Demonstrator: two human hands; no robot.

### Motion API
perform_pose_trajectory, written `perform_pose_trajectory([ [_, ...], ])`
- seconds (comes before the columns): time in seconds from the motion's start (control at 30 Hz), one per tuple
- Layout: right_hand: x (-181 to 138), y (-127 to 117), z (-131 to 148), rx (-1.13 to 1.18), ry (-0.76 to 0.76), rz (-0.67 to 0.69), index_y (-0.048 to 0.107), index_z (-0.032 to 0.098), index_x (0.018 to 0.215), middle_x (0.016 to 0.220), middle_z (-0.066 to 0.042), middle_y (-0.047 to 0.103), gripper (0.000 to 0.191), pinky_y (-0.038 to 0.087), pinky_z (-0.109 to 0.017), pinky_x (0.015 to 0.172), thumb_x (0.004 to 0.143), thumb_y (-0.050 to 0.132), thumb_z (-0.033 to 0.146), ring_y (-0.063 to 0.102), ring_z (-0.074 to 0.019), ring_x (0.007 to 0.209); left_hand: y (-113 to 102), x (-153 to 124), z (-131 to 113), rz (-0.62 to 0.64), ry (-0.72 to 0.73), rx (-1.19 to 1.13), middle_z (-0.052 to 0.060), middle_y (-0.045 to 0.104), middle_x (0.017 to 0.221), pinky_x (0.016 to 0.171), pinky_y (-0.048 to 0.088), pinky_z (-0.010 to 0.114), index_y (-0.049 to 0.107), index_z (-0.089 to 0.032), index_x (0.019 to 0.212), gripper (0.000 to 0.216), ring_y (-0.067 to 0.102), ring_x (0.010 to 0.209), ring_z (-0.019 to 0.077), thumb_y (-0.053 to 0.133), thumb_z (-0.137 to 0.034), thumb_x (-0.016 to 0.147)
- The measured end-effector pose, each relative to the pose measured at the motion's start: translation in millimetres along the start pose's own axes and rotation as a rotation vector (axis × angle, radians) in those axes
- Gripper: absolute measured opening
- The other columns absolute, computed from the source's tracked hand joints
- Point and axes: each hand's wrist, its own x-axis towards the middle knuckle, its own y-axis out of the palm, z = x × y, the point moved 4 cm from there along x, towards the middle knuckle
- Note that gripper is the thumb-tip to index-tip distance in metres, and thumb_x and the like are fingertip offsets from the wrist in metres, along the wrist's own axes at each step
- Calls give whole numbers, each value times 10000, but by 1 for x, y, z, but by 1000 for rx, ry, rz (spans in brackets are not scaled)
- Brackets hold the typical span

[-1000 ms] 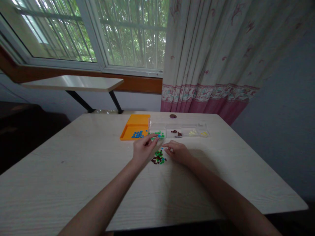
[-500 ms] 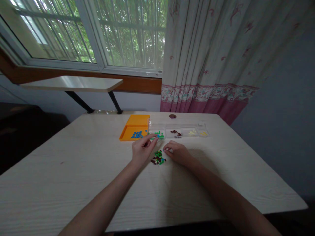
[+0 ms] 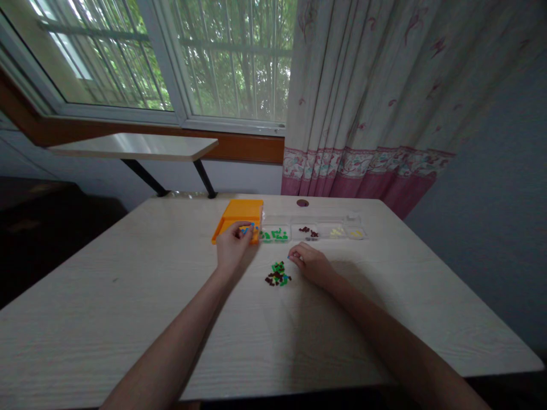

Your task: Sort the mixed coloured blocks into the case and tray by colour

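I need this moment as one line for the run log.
left hand: at orange box, blue piece in grip; right hand: near mixed pile, blue bit apparently in grip; clear tray: beside orange box

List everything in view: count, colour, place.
Open box: 1, orange, far side of table
Blue pieces: several, in the box
Clear tray: apparently 1, colourless, right of box
Pieces in tray, left to right: several each, green, brown, pale yellow, yellow
Mixed pile: 1, mostly green and brown, on table before tray
Disc: 1, dark, behind tray
Table: 1, pale, under everything
Shelf: 1, pale, far left
Window: 1, light frame, behind table
Curtain: 1, cream and pink, right of window
Wall: 1, blue-grey, right
Left hand: 1, bare, at box
Right hand: 1, bare, blue piece at fingertips
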Motion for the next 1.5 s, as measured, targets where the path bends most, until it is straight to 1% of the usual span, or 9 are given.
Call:
perform_pose_trajectory([
  [0.13, 0, 1, -2, 31, 21, -15, 540, 198, 867, 842, -17, 551, 80, 403, -230, 716, 832, 468, 208, 536, -123, 778, -8, 10, 23, -19, -57, 201, -9, 492, 515, 442, 280, 209, 655, -174, 827, 257, 434, 446, 95, 536, -375, 720],
  [0.27, 1, 0, -4, 69, 28, -30, 531, 195, 864, 852, -22, 553, 96, 399, -243, 741, 843, 441, 219, 530, -127, 793, -6, 10, 23, 63, -38, 292, 12, 532, 533, 436, 263, 214, 661, -171, 876, 295, 454, 454, 107, 507, -381, 738],
  [0.4, 3, -1, -6, 147, 62, -65, 535, 186, 824, 803, -22, 558, 104, 398, -252, 718, 832, 448, 243, 519, -137, 770, 4, 2, 8, 159, 38, 224, 3, 535, 535, 449, 284, 200, 653, -166, 899, 299, 464, 477, 107, 463, -353, 762],
  [0.57, 6, 2, -10, 397, 170, -79, 539, 179, 805, 756, -4, 568, 158, 410, -226, 636, 825, 438, 300, 520, -120, 693, 27, -27, -25, 476, 235, 68, -41, 477, 482, 455, 286, 173, 660, -180, 861, 248, 409, 442, 73, 493, -328, 753],
  [0.67, 6, 2, -9, 477, 176, -63, 546, 172, 798, 736, 4, 566, 177, 408, -220, 622, 814, 440, 313, 516, -117, 685, 34, -41, -39, 566, 265, 21, -52, 449, 465, 451, 276, 165, 660, -188, 881, 252, 388, 437, 67, 504, -344, 759],
  [0.93, 6, 2, -5, 536, 159, 12, 552, 169, 750, 629, 20, 525, 216, 392, -209, 565, 812, 435, 340, 494, -109, 607, 37, -47, -43, 563, 276, 17, -47, 458, 483, 464, 275, 165, 657, -198, 875, 229, 387, 454, 71, 510, -337, 767],
  [1.17, 6, 6, -10, 558, 197, -15, 564, 167, 775, 710, 4, 587, 177, 421, -224, 636, 785, 485, 326, 537, -113, 663, 38, -47, -42, 544, 266, 27, -48, 460, 480, 464, 269, 169, 658, -195, 845, 235, 381, 447, 70, 507, -356, 766],
  [1.37, 6, 6, -9, 594, 210, -21, 567, 163, 777, 717, 1, 604, 174, 424, -216, 612, 774, 502, 325, 552, -111, 651, 38, -47, -43, 559, 257, 30, -48, 446, 481, 461, 271, 168, 652, -194, 837, 233, 390, 451, 72, 497, -354, 770],
  [1.5, 6, 4, -8, 563, 215, -23, 578, 158, 790, 679, 6, 591, 182, 394, -196, 536, 776, 507, 324, 517, -97, 576, 38, -48, -43, 561, 258, 17, -54, 427, 476, 456, 274, 163, 649, -189, 832, 217, 393, 450, 70, 503, -333, 763],
])
